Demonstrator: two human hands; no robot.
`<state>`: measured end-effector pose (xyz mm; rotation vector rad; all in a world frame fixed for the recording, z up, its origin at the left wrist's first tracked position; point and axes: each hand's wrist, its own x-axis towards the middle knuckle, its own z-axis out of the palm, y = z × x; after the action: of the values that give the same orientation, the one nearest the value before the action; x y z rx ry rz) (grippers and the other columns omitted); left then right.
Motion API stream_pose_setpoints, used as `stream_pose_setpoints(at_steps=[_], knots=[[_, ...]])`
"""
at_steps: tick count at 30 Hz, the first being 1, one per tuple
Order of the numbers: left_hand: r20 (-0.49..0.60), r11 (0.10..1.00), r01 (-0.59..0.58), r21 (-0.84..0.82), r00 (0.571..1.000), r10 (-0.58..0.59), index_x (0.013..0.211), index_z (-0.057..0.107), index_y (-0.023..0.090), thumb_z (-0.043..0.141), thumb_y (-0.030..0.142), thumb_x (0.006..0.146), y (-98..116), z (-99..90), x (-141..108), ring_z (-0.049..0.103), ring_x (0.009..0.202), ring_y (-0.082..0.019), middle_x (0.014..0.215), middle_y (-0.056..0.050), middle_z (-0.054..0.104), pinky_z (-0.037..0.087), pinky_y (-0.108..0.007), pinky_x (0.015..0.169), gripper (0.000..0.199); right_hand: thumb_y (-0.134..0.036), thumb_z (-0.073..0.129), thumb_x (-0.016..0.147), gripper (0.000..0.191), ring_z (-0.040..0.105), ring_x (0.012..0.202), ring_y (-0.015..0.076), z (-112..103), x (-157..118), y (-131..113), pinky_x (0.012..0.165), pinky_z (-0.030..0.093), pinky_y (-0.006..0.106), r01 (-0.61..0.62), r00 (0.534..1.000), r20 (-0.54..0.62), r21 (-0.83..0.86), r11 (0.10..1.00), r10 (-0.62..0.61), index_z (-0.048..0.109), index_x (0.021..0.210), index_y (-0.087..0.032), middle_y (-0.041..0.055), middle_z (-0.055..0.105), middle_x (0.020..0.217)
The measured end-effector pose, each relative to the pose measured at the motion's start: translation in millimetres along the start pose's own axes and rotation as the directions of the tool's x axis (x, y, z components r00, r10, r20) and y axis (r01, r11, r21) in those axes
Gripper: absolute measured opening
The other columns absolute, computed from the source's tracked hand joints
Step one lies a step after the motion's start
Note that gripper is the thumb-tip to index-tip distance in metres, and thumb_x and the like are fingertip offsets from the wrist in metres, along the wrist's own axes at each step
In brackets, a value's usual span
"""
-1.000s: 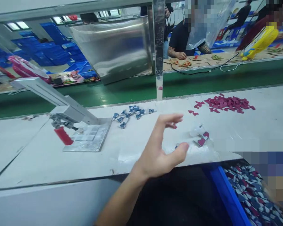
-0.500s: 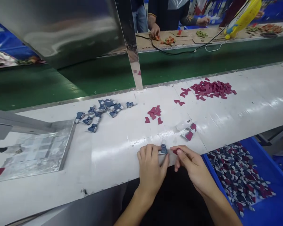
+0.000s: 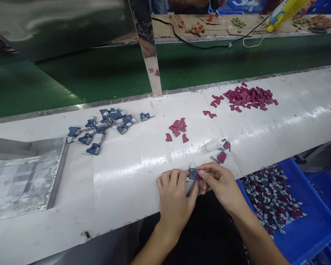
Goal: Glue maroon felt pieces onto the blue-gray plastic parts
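Where the table edge [image 3: 121, 221] runs, both hands [image 3: 176, 197] pinching blue piece [image 3: 192, 174]

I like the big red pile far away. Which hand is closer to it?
Right. The right hand sits nearer the big pile of red pieces; the left hand lies farther left, beside it.

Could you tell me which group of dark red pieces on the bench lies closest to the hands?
The pair of dark red pieces just beyond the right hand; the small cluster and large pile lie farther back.
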<state>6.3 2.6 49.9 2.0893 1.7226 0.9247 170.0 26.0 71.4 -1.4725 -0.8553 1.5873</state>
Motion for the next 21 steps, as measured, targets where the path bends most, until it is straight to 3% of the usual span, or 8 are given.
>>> stream_pose_setpoints(at_steps=[8, 13, 21], knots=[[0.013, 1.000, 0.009, -0.002, 1.000, -0.009, 0.113, 0.066, 0.021, 0.081, 0.022, 0.096, -2, 0.6, -2, 0.051, 0.099, -0.026, 0.101, -0.002, 0.069, 0.034, -0.040, 0.089, 0.022, -0.064, 0.094, 0.082, 0.052, 0.063, 0.048, 0.0140, 7, 2, -1, 0.050, 0.061, 0.027, -0.027, 1.000, -0.009, -0.052, 0.998, 0.026, 0.074, 0.094, -0.017, -0.0034, 0.064, 0.054], [0.017, 1.000, 0.006, 0.004, 1.000, -0.006, 0.113, 0.067, 0.021, 0.075, 0.025, 0.102, -2, 0.5, -2, 0.052, 0.099, -0.025, 0.103, -0.003, 0.070, 0.035, -0.040, 0.088, 0.015, -0.065, 0.091, 0.084, 0.050, 0.058, 0.045, 0.0118, 14, 2, -1, 0.042, 0.054, 0.023, -0.030, 0.998, -0.066, -0.139, 0.990, 0.021, 0.071, 0.096, -0.020, -0.0050, 0.063, 0.058], [0.016, 1.000, 0.020, 0.008, 1.000, -0.020, 0.108, 0.066, 0.021, 0.074, 0.027, 0.103, -1, 0.1, -2, 0.053, 0.098, -0.025, 0.101, -0.003, 0.070, 0.036, -0.040, 0.087, 0.011, -0.062, 0.085, 0.087, 0.043, 0.056, 0.046, 0.0135, 16, 2, -8, 0.039, 0.050, 0.025, -0.089, 0.996, -0.051, -0.280, 0.956, 0.078, 0.066, 0.092, -0.023, -0.0046, 0.062, 0.065]])
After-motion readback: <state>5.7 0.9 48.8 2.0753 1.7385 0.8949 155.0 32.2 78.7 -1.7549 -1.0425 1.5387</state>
